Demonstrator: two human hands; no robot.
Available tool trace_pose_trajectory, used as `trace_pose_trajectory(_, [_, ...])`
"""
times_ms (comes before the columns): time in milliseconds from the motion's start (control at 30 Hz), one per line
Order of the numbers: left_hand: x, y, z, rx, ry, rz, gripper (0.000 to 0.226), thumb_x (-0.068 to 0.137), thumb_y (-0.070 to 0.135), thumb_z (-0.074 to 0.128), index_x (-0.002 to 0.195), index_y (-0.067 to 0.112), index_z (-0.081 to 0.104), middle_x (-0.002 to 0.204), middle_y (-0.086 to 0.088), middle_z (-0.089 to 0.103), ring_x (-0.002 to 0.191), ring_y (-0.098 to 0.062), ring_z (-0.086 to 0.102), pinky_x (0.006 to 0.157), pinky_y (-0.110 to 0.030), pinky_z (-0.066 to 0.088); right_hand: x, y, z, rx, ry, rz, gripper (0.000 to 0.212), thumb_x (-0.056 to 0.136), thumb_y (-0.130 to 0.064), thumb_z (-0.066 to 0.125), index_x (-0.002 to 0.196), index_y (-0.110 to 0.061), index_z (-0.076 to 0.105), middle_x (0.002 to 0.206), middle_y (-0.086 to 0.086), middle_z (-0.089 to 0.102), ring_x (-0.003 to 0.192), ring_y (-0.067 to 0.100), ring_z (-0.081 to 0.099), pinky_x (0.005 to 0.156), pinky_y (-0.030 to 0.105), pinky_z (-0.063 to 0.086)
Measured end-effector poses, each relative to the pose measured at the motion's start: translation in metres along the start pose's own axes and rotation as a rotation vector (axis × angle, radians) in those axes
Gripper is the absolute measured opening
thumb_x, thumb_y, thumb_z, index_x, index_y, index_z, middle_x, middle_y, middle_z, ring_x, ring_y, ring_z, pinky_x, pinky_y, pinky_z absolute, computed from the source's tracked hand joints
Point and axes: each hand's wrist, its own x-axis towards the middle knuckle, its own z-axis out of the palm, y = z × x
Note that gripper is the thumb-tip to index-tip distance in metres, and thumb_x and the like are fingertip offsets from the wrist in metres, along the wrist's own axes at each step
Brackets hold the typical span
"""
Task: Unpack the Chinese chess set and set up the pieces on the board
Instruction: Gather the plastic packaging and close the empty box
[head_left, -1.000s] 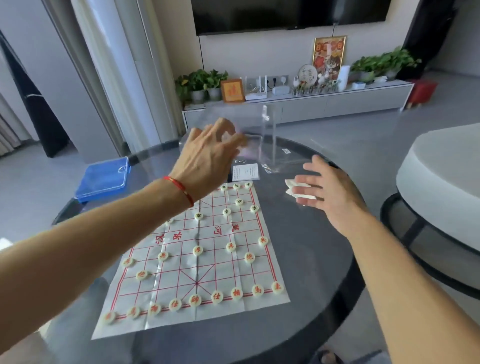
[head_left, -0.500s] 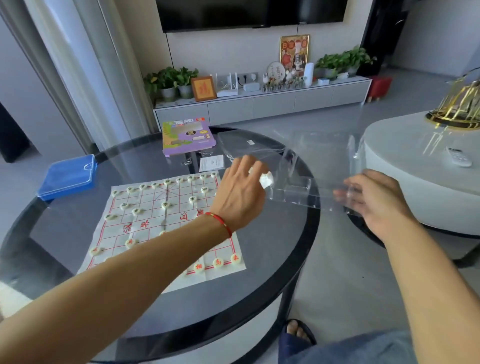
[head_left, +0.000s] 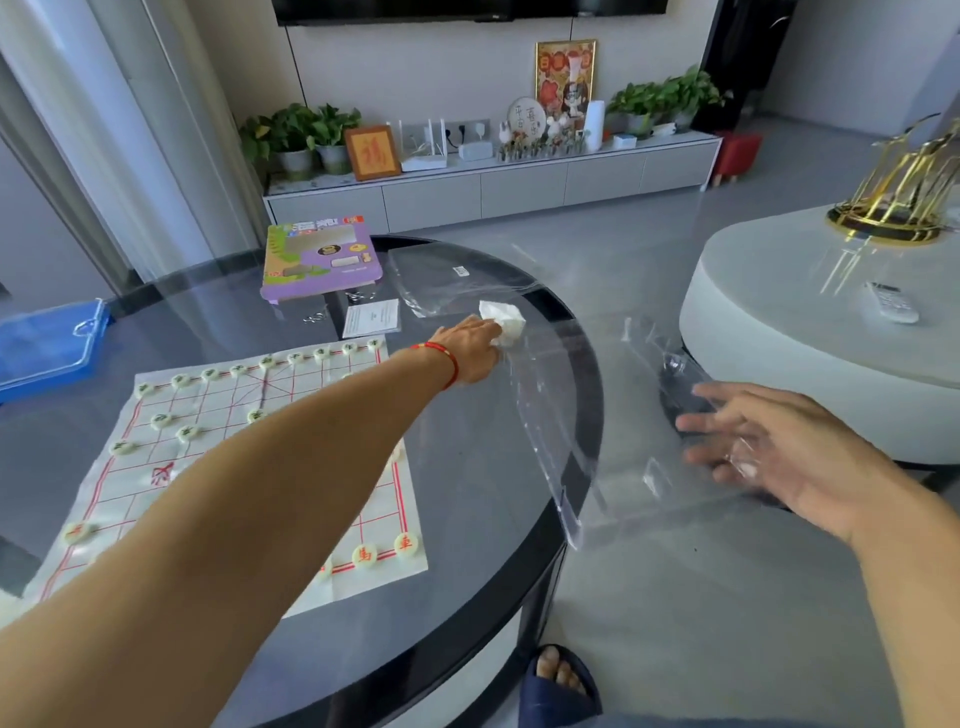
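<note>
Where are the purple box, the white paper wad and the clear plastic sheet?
purple box (head_left: 319, 260): head view, middle of its lid.
white paper wad (head_left: 504, 318): head view, its top.
clear plastic sheet (head_left: 623, 457): head view, middle, past the table's edge.

- The near right round piece (head_left: 405, 543) on the board (head_left: 218, 483) says 車 in red.
- The piece just left of it (head_left: 365, 554) says 馬 in red.
- Other writing is too blurry to read.

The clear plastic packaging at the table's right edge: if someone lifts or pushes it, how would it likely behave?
The clear plastic packaging looks thin and creased, so probably floppy and very light. It overhangs the glass table rim beside the right hand, so a slight push may slide it off. Its glossy film probably makes it slippery.
</note>
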Motion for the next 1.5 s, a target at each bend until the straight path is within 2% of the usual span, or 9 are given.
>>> trace_pose_trajectory(233, [-0.008, -0.017, -0.029, -0.181, 0.194, -0.112, 0.059, 0.083, -0.007, 0.039, 0.125, 0.023, 0.066, 0.136, -0.009, 0.059, 0.115, -0.029, 0.059, 0.078, -0.024, 0.042, -0.006, 0.004, 0.012, -0.117, -0.133, 0.042, 0.035, 0.095, -0.002, 0.058, 0.128, -0.014, 0.061, 0.106, 0.018, 0.075, 0.079, 0.034, 0.073, 0.064, 0.038, 0.051])
trace_pose_trajectory(467, [-0.055, -0.053, -0.033, -0.183, 0.31, -0.066, 0.049, 0.08, -0.005, 0.047, 0.111, 0.023, 0.073, 0.139, -0.006, 0.058, 0.128, -0.028, 0.054, 0.103, -0.034, 0.045, 0.0, 0.007, 0.064, -0.436, -0.149, -0.037, 0.042, 0.096, -0.015, 0.059, 0.136, -0.021, 0.05, 0.107, 0.015, 0.067, 0.074, 0.029, 0.074, 0.074, 0.036, 0.059])
trace_pose_trajectory(633, [-0.081, -0.08, -0.038, -0.176, 0.385, -0.096, 0.042, 0.083, -0.003, 0.052, 0.11, 0.021, 0.073, 0.133, -0.007, 0.062, 0.123, -0.028, 0.056, 0.101, -0.037, 0.046, 0.005, 0.004, 0.083, -0.827, -0.095, -0.098, 0.046, 0.096, -0.029, 0.047, 0.141, -0.029, 0.041, 0.098, 0.001, 0.07, 0.084, 0.02, 0.073, 0.076, 0.032, 0.052])
trace_pose_trajectory(733, [-0.09, -0.1, -0.041, -0.184, 0.434, -0.179, 0.039, 0.083, -0.003, 0.055, 0.109, 0.02, 0.073, 0.128, -0.01, 0.063, 0.116, -0.031, 0.059, 0.098, -0.04, 0.051, 0.011, 0.004, 0.086, -0.954, -0.057, -0.085, 0.052, 0.096, -0.038, 0.047, 0.146, -0.024, 0.039, 0.121, 0.003, 0.065, 0.101, 0.021, 0.065, 0.088, 0.035, 0.05])
trace_pose_trajectory(867, [-0.094, -0.124, -0.045, -0.204, 0.524, -0.301, 0.037, 0.083, -0.007, 0.053, 0.109, 0.01, 0.073, 0.118, -0.012, 0.068, 0.106, -0.031, 0.062, 0.091, -0.039, 0.053, 0.015, 0.0, 0.095, -0.998, -0.01, -0.108, 0.05, 0.098, -0.043, 0.05, 0.139, -0.015, 0.044, 0.13, 0.008, 0.057, 0.116, 0.028, 0.055, 0.092, 0.037, 0.045])
trace_pose_trajectory(1000, [-0.084, -0.148, -0.043, -0.224, 0.552, -0.357, 0.041, 0.085, -0.009, 0.051, 0.119, 0.004, 0.069, 0.122, -0.014, 0.067, 0.11, -0.033, 0.062, 0.094, -0.038, 0.051, 0.017, -0.014, 0.111, -0.996, 0.157, -0.354, 0.05, 0.098, -0.039, 0.051, 0.145, -0.022, 0.044, 0.139, 0.007, 0.053, 0.131, 0.03, 0.047, 0.103, 0.04, 0.04])
trace_pose_trajectory(1233, [-0.027, -0.188, -0.041, -0.096, 0.447, -0.411, 0.035, 0.088, -0.007, 0.051, 0.119, 0.002, 0.064, 0.119, -0.018, 0.063, 0.107, -0.036, 0.059, 0.086, -0.036, 0.05, 0.026, -0.038, 0.171, -0.935, 0.09, -0.641, 0.033, 0.097, -0.03, 0.054, 0.13, -0.026, 0.06, 0.128, -0.004, 0.055, 0.12, 0.019, 0.054, 0.097, 0.032, 0.041])
trace_pose_trajectory(1367, [-0.002, -0.205, -0.036, 0.042, 0.256, -0.375, 0.041, 0.095, 0.003, 0.05, 0.135, 0.011, 0.057, 0.135, -0.014, 0.057, 0.123, -0.034, 0.054, 0.104, -0.041, 0.046, 0.037, -0.047, 0.186, -0.935, 0.076, -0.692, 0.031, 0.098, -0.031, 0.053, 0.128, -0.029, 0.061, 0.134, -0.011, 0.054, 0.121, 0.012, 0.053, 0.089, 0.026, 0.037])
trace_pose_trajectory(1500, [0.004, -0.218, -0.037, 0.145, 0.335, -0.356, 0.028, 0.095, 0.0, 0.05, 0.115, 0.006, 0.07, 0.111, -0.015, 0.068, 0.099, -0.032, 0.063, 0.086, -0.04, 0.055, 0.046, -0.047, 0.18, -0.911, 0.096, -0.665, 0.027, 0.095, -0.029, 0.055, 0.12, -0.029, 0.065, 0.124, -0.009, 0.06, 0.11, 0.016, 0.057, 0.093, 0.034, 0.047])
